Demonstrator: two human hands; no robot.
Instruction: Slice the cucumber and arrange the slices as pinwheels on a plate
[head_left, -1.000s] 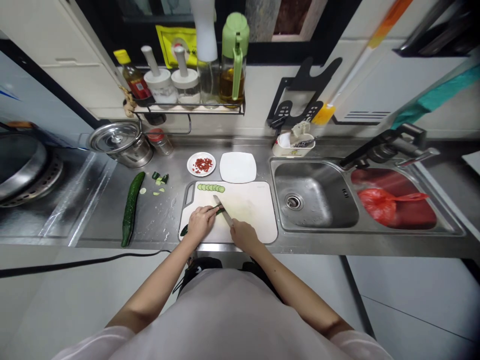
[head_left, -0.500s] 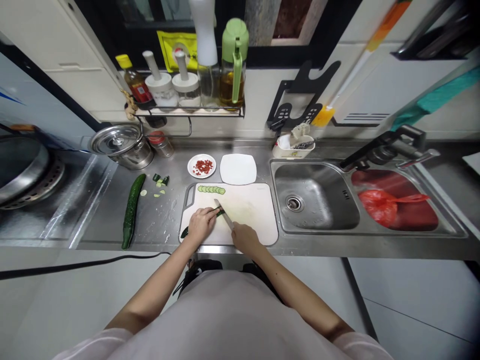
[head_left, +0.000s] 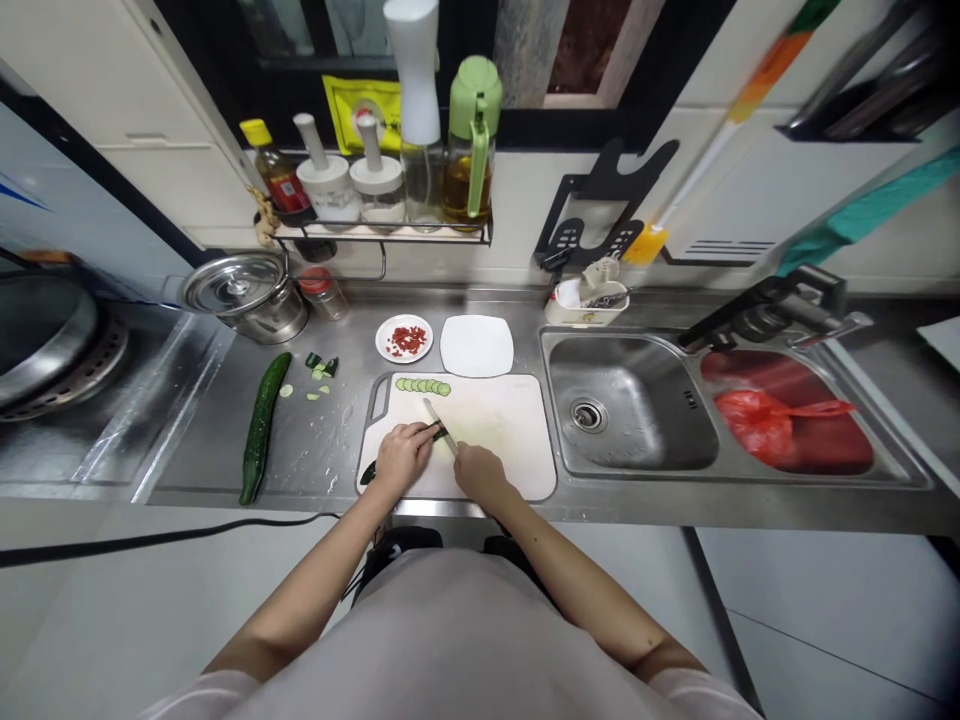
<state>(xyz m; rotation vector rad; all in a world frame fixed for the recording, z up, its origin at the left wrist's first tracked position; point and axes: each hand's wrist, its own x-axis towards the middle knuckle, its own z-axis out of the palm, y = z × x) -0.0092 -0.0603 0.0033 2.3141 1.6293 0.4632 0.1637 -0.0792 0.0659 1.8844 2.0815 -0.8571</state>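
Steel desk (head_left: 315, 440) carries, at far left, a whole cucumber (head_left: 259, 428) with a few cut bits (head_left: 319, 368) beside it. On the white cutting board (head_left: 502, 425) the left hand (head_left: 401, 455) presses down a cucumber piece (head_left: 369, 470), its grip closed over it. Just right, the right hand (head_left: 480, 475) has its grip wrapped around a knife (head_left: 439, 425), blade against the cucumber piece. Slices (head_left: 422, 386) line the board's far edge; the sink (head_left: 630, 415) lies rightmost.
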